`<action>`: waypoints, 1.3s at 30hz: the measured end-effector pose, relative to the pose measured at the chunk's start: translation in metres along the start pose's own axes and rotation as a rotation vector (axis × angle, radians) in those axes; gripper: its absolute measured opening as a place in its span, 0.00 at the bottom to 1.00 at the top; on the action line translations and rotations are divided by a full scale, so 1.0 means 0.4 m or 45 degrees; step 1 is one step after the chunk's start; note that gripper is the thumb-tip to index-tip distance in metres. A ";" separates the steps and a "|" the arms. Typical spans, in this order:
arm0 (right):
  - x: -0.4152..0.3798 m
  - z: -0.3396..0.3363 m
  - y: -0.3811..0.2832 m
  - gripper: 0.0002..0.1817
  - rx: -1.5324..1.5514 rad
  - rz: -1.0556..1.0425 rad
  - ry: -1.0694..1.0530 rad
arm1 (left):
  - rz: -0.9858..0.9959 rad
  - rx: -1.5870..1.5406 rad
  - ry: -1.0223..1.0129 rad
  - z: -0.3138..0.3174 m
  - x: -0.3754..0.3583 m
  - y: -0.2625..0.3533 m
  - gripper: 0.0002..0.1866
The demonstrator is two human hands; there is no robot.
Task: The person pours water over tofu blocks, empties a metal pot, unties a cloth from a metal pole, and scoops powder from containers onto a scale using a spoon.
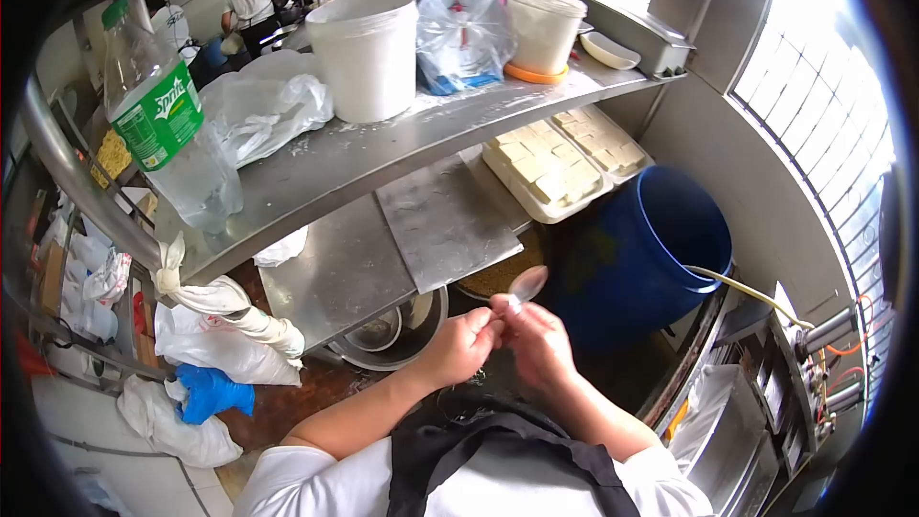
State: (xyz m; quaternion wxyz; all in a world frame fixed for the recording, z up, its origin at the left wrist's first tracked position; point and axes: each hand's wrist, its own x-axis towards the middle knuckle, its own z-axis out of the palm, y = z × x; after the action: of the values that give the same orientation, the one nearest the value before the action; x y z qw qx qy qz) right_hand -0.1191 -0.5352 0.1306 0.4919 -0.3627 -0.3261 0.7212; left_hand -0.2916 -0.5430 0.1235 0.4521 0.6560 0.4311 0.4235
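Note:
A metal spoon [528,283] points up and away from me, its bowl showing above my fingers and its handle hidden between my hands. My right hand [539,343] is closed round the spoon near its neck. Pressed against it, my left hand [466,347] is also closed, where the handle runs down. Just beyond the hands is a round container of yellowish-brown crumbs [493,280], partly covered by a metal sheet [445,220]. Left of them sits a steel bowl [431,330] with a smaller metal bowl [375,333] inside.
A steel shelf [436,129] crosses ahead, holding a Sprite bottle [168,124], a white bucket [364,57] and a lidded tub [543,29]. White block-filled trays [546,172] lie below. A blue barrel [637,258] stands at right, bags [215,393] at left. Two people are at the back.

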 end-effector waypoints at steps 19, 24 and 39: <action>0.287 0.026 -0.198 0.08 -0.430 -0.456 -0.288 | 0.856 1.458 1.046 -0.372 0.174 0.359 0.16; 0.368 -0.067 -0.159 0.12 -0.803 -0.521 -0.317 | 0.224 1.875 0.951 -0.608 0.248 0.337 0.15; 0.428 -0.238 -0.328 0.17 -0.839 -0.845 -0.255 | -0.632 2.068 0.777 -0.771 0.301 0.300 0.19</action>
State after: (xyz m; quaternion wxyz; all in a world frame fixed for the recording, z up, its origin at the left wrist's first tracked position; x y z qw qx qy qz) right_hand -0.0202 -0.3224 0.1545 0.5205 -0.3043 -0.6814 0.4149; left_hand -0.5287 -0.3849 0.3302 -0.2063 0.5205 0.8279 0.0344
